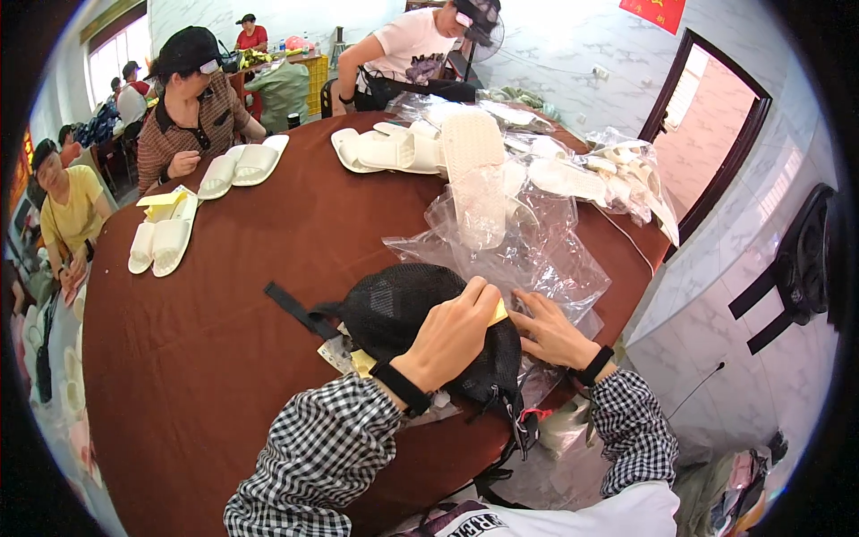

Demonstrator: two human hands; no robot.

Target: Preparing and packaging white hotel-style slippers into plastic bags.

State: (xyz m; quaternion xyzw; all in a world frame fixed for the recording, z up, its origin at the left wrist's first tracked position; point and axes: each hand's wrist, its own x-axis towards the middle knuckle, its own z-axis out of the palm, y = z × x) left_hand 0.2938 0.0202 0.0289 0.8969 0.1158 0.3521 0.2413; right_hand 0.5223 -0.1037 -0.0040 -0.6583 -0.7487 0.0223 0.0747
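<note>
At frame centre, the left hand is gripping a yellow card over the black mesh bag; the right hand is lying flat, pinning a plastic bag. Best keep that plastic taut.

Black-and-white checked sleeves cover both forearms at the lower frame; a black wristband circles each wrist; white printed shirt below.
</note>
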